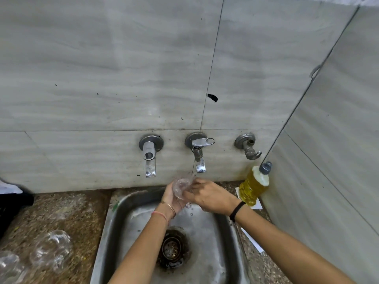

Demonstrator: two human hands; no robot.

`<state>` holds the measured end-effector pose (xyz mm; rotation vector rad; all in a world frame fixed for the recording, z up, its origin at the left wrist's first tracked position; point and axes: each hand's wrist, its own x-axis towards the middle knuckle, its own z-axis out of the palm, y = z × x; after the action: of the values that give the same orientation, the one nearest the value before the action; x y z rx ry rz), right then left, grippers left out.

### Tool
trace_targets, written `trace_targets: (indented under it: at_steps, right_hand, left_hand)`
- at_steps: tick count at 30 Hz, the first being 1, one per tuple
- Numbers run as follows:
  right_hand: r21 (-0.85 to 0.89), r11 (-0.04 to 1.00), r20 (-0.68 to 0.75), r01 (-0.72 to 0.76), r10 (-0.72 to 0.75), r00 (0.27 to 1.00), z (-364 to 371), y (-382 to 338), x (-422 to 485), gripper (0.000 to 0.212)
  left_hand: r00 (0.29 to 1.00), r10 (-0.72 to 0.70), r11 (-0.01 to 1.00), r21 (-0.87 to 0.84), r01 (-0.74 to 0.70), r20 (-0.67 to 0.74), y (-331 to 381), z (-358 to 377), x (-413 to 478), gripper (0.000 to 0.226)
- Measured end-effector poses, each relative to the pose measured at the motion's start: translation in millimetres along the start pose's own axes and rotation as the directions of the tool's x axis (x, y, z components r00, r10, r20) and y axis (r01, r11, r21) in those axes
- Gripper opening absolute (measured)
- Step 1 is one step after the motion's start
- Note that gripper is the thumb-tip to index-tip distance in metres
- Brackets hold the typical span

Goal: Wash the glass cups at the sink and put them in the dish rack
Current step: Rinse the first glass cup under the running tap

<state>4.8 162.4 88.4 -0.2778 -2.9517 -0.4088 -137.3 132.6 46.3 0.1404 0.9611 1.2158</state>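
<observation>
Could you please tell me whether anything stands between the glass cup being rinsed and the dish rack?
That cannot be judged: no dish rack is in view. The left hand and right hand hold the glass cup under the middle tap, over the sink, with nothing between hands and cup.

Big pale grey stone-look wall tiles point(102, 68) are running across the back, meeting a matching grey side wall point(338, 124) at the right corner. A small black smudge point(212, 97) is sitting on a grout line, and a speckled brown granite countertop point(67, 210) is stretching out below
</observation>
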Motion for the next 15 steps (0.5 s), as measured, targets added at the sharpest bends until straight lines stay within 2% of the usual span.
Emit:
trace_targets:
  at_steps: [3,5,7,9,11,13,15]
  right_hand:
    - [0.188,0.965,0.06,-0.183,0.174,0.983,-10.1,3.9,6.8,0.027]
    - [0.389,0.853,0.18,-0.349,0.301,0.937,-25.3,2.3,16.4,0.02]
    - [0.6,0.63,0.292,-0.494,0.402,0.868,-27.8,1.6,22.3,0.02]
    - [0.719,0.363,0.383,-0.593,0.505,0.774,-22.1,1.6,24.0,0.023]
    - [0.75,0.089,0.502,-0.655,0.569,0.651,-10.6,7.1,23.7,0.024]
    - [0.739,-0.17,0.622,-0.652,0.543,0.564,-0.3,13.1,24.5,0.033]
    - [0.735,-0.289,0.656,-0.613,0.53,0.537,7.1,15.8,27.1,0.039]
  left_hand:
    - [0.999,-0.021,0.997,0.07,0.023,-0.028,-5.9,-1.0,1.3,0.036]
    - [0.999,-0.041,0.994,0.106,0.041,0.004,-9.3,-3.0,1.4,0.044]
    - [0.995,-0.065,0.996,0.067,0.06,0.076,-12.4,-1.8,-2.6,0.064]
    - [0.988,-0.078,0.996,0.043,0.073,0.135,-13.9,0.3,-7.0,0.075]
    - [0.981,-0.11,0.994,0.036,0.106,0.158,-14.6,2.1,-9.8,0.082]
    - [0.975,-0.141,0.99,-0.005,0.144,0.17,-14.8,2.2,-13.4,0.081]
    - [0.97,-0.178,0.979,-0.071,0.192,0.166,-13.4,1.0,-14.7,0.072]
